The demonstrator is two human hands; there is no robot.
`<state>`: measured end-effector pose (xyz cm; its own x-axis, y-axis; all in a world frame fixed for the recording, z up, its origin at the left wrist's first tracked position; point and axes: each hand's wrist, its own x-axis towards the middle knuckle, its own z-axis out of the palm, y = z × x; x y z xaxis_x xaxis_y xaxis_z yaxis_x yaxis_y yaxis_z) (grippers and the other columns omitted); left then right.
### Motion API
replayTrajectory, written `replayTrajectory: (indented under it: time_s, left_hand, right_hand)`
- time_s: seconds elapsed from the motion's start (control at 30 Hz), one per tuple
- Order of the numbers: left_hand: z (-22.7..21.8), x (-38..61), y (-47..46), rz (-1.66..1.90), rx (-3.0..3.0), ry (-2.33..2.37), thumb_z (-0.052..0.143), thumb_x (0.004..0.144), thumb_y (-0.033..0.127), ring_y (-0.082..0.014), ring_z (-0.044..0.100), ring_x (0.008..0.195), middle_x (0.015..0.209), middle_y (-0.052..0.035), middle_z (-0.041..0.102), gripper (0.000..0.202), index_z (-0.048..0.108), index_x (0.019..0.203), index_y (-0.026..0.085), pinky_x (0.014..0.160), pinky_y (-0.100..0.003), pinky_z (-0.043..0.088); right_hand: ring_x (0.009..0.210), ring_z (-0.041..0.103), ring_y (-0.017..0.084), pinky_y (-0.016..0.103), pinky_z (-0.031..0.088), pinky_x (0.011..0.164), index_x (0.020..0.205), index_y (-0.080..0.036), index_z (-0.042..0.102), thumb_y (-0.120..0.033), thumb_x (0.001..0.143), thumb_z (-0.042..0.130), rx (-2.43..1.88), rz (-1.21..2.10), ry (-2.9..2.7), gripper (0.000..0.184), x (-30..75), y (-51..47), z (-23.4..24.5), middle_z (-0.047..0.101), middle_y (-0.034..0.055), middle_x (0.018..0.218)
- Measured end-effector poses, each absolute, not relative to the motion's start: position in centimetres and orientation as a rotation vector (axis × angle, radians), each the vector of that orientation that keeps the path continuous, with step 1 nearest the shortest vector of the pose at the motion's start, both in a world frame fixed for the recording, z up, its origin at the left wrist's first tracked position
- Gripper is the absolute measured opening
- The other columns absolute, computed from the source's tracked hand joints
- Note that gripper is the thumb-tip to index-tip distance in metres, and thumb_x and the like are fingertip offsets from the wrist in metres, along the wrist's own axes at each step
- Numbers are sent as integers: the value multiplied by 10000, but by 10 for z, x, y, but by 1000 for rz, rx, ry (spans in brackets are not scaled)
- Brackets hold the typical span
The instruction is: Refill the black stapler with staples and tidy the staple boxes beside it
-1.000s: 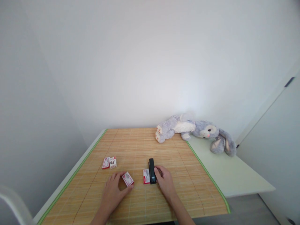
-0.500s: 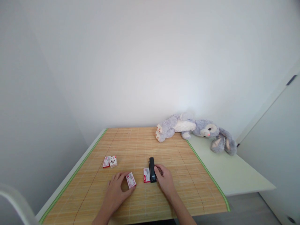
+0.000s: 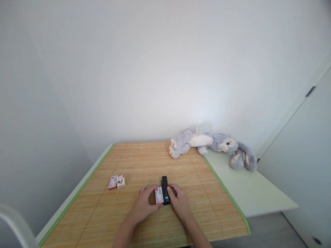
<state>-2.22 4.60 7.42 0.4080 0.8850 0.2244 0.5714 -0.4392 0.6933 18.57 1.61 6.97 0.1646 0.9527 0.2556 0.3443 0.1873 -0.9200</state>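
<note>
A small red-and-white cardboard box (image 3: 159, 195) is pinched in the left hand (image 3: 143, 206) flush against the black oblong stapler (image 3: 164, 190), which is steadied by the right hand (image 3: 179, 203) closed on it, mid-bamboo mat (image 3: 144, 162).

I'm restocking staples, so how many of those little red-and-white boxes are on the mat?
3 visible: two side by side on the mat's left part, one at the left hand beside the black stapler. Another may lie hidden beneath it.
</note>
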Motion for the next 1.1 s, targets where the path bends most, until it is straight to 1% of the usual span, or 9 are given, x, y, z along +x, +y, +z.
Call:
replayTrajectory:
  time_s: [0.13,0.27,0.37,0.57,0.67,0.77,0.87,0.97,1.1]
  left_hand:
    - [73,-30,44,839,2122,1215,804,719,396,-284,487,1341,1455,-38,560,803,486,1456,364,1140,-452,379]
    - [73,-83,61,1152,2065,1519,478,954,393,-244,502,1327,1401,-30,591,434,561,1374,322,1167,-451,348]
    - [72,-137,82,1271,2019,1942,468,911,336,-292,503,1318,1360,-70,619,440,587,1328,263,1153,-486,342]
    - [66,-189,107,828,1993,2130,546,831,322,-330,449,1345,1481,-48,540,598,498,1426,308,1136,-521,322]
    - [63,-198,105,766,2018,2106,578,792,388,-329,506,1255,1368,-84,600,559,573,1335,252,1113,-497,354]
    - [63,-190,87,1002,1928,2194,588,769,455,-341,518,1214,1261,-124,604,603,559,1306,183,1103,-513,373]
    - [74,-146,58,1254,1951,1937,586,786,419,-314,522,1226,1271,-112,574,621,486,1360,205,1109,-506,399]
    - [94,-81,35,1073,2076,1419,588,783,269,-280,508,1286,1348,-84,543,599,494,1375,269,1143,-479,394]
    - [110,-23,28,917,2084,1139,624,712,172,-281,533,1253,1298,-77,586,620,576,1316,303,1121,-460,422]
  right_hand:
    - [837,700,226,322,552,763,1046,-204,752,-594,963,488,-1346,720,-1382,478,186,16,69,767,86,964]
    - [846,704,234,333,561,756,1060,-186,743,-598,959,492,-1342,750,-1357,493,185,15,71,765,97,973]
    - [825,703,235,338,562,742,1051,-185,745,-601,959,492,-1347,758,-1356,496,184,14,74,765,98,963]
    - [864,704,252,357,559,793,1020,-182,760,-628,941,505,-1355,738,-1365,520,184,14,78,767,109,967]
    - [858,699,246,346,552,785,1018,-185,757,-619,949,501,-1367,723,-1377,508,185,14,77,766,103,969]
    - [811,696,238,334,552,744,1013,-182,756,-641,940,502,-1380,727,-1369,530,184,15,75,767,98,934]
    - [781,694,235,328,553,710,1011,-174,759,-672,924,503,-1377,746,-1345,566,183,16,73,768,100,907]
    - [749,687,228,327,552,693,1013,-172,759,-683,919,499,-1372,748,-1337,582,182,16,73,766,95,880]
    - [778,691,233,335,558,730,1012,-179,759,-673,930,491,-1363,737,-1351,568,183,15,73,766,95,894]
